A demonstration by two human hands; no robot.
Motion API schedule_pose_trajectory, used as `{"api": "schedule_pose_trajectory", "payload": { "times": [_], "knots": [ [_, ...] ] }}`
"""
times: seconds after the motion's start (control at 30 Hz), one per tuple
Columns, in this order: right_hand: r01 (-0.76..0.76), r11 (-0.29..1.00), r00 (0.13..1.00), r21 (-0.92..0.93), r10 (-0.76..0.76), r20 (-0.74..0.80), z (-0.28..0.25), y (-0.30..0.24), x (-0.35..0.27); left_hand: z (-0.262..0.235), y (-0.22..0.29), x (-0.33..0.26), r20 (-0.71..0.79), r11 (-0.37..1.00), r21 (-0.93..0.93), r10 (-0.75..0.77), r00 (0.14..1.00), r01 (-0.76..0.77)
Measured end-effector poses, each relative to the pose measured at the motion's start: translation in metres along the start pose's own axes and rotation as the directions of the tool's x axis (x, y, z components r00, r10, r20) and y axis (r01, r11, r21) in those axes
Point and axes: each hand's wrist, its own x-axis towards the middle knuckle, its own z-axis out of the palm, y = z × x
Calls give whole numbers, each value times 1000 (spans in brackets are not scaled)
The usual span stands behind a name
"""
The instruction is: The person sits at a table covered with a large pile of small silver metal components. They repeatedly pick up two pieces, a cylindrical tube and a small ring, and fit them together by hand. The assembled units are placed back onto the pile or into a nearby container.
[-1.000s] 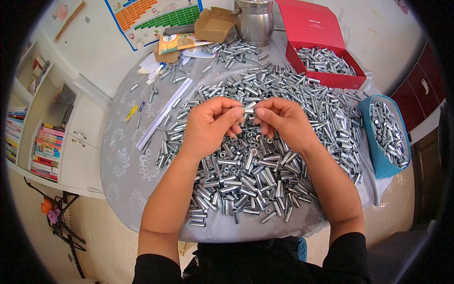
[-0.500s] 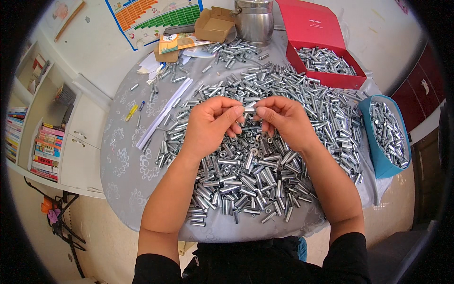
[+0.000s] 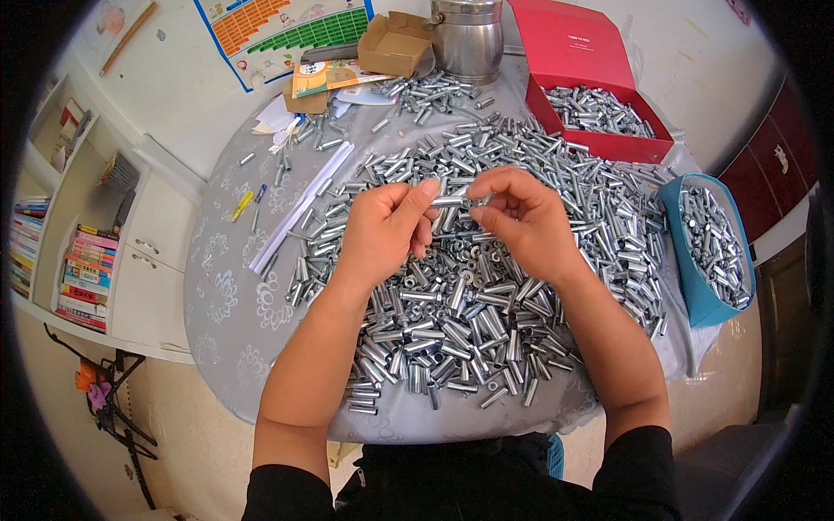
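Note:
Over the pile, my left hand [image 3: 389, 227] pinches a short shiny metal sleeve [image 3: 449, 201] between thumb and fingers; the sleeve lies level and points to the right. My right hand [image 3: 526, 221] is close by its right end, thumb and forefinger parted with a gap between them. I see nothing held in the right hand. Below both hands spreads a large heap of loose metal sleeves [image 3: 434, 334] and bolts. Several nuts and washers [image 3: 469, 278] lie among them, just under the hands.
A red box [image 3: 599, 148] of metal parts stands at the back right, its lid raised. At the right edge is a blue bin [image 3: 691, 278] of similar parts. A white paper strip [image 3: 300, 208], a yellow tool [image 3: 242, 206] and a steel pot [image 3: 466, 43] also occupy the round table [image 3: 230, 339].
My right thumb and forefinger have parted and drawn slightly off the sleeve's end. The left thumb has lifted a little, and the sleeve stays in the left hand.

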Motion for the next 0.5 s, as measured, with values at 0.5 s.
{"api": "schedule_pose_trajectory", "payload": {
  "times": [0.5],
  "knots": [
    [-33, 997, 999, -75, 31, -35, 0, -3, 2, -3, -5, 0, -73, 994, -106, -31, 997, 23]
  ]
}}
